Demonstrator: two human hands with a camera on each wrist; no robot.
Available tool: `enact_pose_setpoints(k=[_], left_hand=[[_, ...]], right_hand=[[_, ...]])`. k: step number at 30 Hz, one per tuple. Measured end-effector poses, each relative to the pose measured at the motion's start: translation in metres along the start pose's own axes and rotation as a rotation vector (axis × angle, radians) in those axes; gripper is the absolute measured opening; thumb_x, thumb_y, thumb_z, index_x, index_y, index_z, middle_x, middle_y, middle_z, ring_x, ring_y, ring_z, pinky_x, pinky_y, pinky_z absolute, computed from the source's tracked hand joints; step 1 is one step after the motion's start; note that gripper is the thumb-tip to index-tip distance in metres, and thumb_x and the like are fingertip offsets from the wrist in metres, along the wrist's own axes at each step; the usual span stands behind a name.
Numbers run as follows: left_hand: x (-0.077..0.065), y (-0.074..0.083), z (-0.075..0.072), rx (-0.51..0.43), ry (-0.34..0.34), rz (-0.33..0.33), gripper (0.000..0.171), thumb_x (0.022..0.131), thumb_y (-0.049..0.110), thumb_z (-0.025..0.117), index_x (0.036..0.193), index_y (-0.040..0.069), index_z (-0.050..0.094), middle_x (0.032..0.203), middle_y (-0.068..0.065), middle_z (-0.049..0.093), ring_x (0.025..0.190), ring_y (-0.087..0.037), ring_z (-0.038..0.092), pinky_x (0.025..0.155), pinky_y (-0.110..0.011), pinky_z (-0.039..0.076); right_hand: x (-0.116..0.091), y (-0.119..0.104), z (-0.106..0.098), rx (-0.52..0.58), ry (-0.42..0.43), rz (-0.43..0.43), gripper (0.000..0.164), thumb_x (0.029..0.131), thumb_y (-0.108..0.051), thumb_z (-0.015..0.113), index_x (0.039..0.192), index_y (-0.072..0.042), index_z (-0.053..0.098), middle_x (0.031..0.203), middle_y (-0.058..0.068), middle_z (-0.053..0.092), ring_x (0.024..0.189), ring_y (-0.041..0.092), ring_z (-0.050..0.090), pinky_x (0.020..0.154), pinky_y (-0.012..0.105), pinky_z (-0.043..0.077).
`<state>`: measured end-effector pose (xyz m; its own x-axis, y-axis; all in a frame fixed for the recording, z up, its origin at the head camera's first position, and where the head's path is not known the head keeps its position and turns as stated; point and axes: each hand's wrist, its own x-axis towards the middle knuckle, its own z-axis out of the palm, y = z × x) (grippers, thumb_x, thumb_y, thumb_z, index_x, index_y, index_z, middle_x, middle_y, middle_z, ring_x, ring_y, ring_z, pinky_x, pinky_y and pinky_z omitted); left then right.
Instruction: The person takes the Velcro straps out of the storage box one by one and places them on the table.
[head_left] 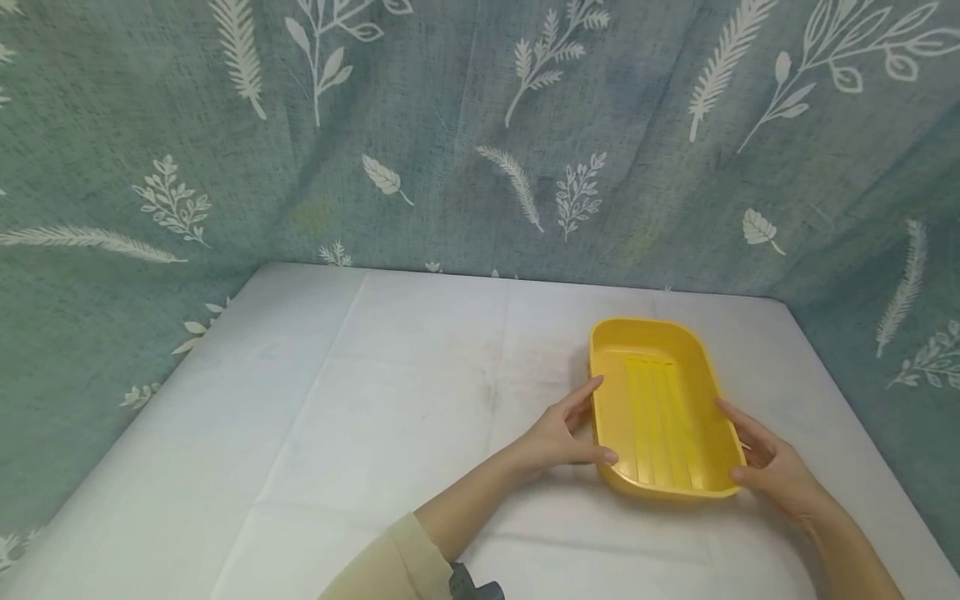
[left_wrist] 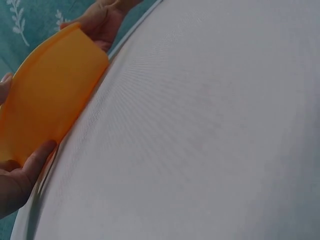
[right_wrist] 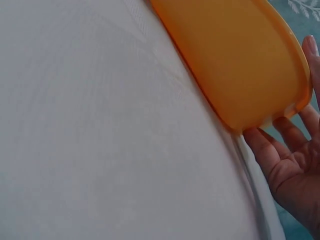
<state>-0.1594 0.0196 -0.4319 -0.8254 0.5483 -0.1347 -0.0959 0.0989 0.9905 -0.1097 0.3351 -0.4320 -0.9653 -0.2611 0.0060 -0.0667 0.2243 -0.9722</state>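
Note:
A yellow plastic tray [head_left: 663, 425], rectangular with rounded corners and ribs along its floor, is at the right part of the white-covered table. My left hand [head_left: 558, 433] grips its left side, thumb over the near-left corner of the rim and fingers spread along the wall. On the opposite side my right hand [head_left: 776, 467] holds the near-right wall, thumb at the rim. Nothing lies inside the tray. Both wrist views show its outer wall, orange-looking there; in the right wrist view, fingers [right_wrist: 262, 147] reach to its lower edge.
A white cloth [head_left: 390, 400] with fold creases and a faint stain covers the table. Blue-green curtains [head_left: 450, 125] with white leaf prints hang behind it and along both sides. A dark band [head_left: 472, 583] shows by the left sleeve [head_left: 397, 558].

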Motion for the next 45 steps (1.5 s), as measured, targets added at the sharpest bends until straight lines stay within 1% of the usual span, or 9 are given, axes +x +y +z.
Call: enact_pose_setpoints(k=[9,13,15,18,20,22,29,35,45], left_hand=[[-0.007,-0.004,-0.016,-0.05,-0.031,0.028,0.096,0.072,0.013,0.082,0.147,0.039,0.027,0.155,0.01,0.023,0.14,-0.012,0.028,0.11,-0.028,0.03],[-0.009,-0.004,-0.024,-0.064,-0.045,0.047,0.098,0.073,0.012,0.082,0.15,0.034,0.025,0.156,0.005,0.021,0.141,-0.016,0.027,0.11,-0.029,0.03],[-0.01,-0.005,-0.028,-0.059,-0.045,0.049,0.098,0.073,0.012,0.082,0.15,0.033,0.025,0.156,0.004,0.021,0.141,-0.017,0.028,0.11,-0.03,0.031],[-0.013,-0.006,-0.034,-0.074,-0.053,0.054,0.099,0.073,0.012,0.082,0.15,0.032,0.024,0.156,0.004,0.02,0.141,-0.017,0.028,0.109,-0.029,0.032],[-0.015,-0.006,-0.037,-0.089,-0.062,0.057,0.099,0.073,0.011,0.081,0.151,0.032,0.023,0.157,0.003,0.019,0.141,-0.017,0.028,0.107,-0.03,0.035],[-0.017,-0.006,-0.04,-0.101,-0.07,0.058,0.099,0.074,0.011,0.081,0.151,0.032,0.023,0.157,0.002,0.019,0.141,-0.018,0.029,0.105,-0.03,0.038],[-0.022,-0.01,-0.052,-0.122,-0.073,0.041,0.097,0.074,0.013,0.081,0.149,0.035,0.025,0.157,0.0,0.018,0.141,-0.021,0.028,0.096,-0.034,0.047],[-0.027,-0.012,-0.061,-0.099,-0.089,0.044,0.1,0.074,0.015,0.082,0.151,0.03,0.021,0.158,0.002,0.018,0.142,-0.019,0.027,0.098,-0.032,0.045],[-0.039,-0.012,-0.075,-0.097,-0.08,0.031,0.1,0.073,0.017,0.082,0.151,0.032,0.021,0.158,0.002,0.018,0.142,-0.022,0.026,0.095,-0.036,0.047]], right_hand=[[0.005,-0.005,0.017,-0.005,0.021,0.049,0.076,0.087,-0.01,0.068,0.15,-0.017,0.027,0.134,-0.028,0.036,0.111,-0.014,0.047,0.086,0.01,0.045],[0.008,-0.007,0.024,-0.024,0.038,0.035,0.078,0.085,-0.006,0.07,0.15,-0.013,0.027,0.135,-0.026,0.037,0.111,-0.014,0.047,0.087,0.009,0.044],[0.011,-0.007,0.028,-0.043,0.047,0.041,0.08,0.084,-0.006,0.07,0.15,-0.012,0.026,0.143,-0.017,0.036,0.111,-0.015,0.045,0.088,0.008,0.042],[0.014,-0.01,0.034,-0.063,0.052,0.067,0.081,0.084,-0.008,0.071,0.15,-0.011,0.025,0.154,0.007,0.028,0.11,-0.017,0.044,0.088,0.008,0.042],[0.016,-0.012,0.038,-0.08,0.058,0.091,0.082,0.084,-0.009,0.071,0.151,-0.012,0.024,0.154,0.02,0.021,0.108,-0.018,0.044,0.087,0.008,0.042],[0.017,-0.013,0.041,-0.084,0.059,0.096,0.082,0.084,-0.009,0.072,0.151,-0.012,0.024,0.153,0.025,0.018,0.107,-0.017,0.045,0.086,0.009,0.043],[0.022,-0.015,0.051,-0.051,0.027,0.043,0.081,0.083,-0.008,0.072,0.149,-0.008,0.027,0.153,0.02,0.025,0.11,-0.013,0.048,0.088,0.011,0.044],[0.025,-0.019,0.058,-0.058,0.022,0.057,0.082,0.082,-0.009,0.074,0.149,-0.005,0.026,0.152,0.026,0.022,0.107,-0.014,0.049,0.087,0.012,0.044],[0.033,-0.021,0.067,0.019,-0.053,0.038,0.085,0.081,-0.01,0.075,0.149,-0.004,0.025,0.152,0.027,0.02,0.108,-0.008,0.053,0.086,0.018,0.049]])
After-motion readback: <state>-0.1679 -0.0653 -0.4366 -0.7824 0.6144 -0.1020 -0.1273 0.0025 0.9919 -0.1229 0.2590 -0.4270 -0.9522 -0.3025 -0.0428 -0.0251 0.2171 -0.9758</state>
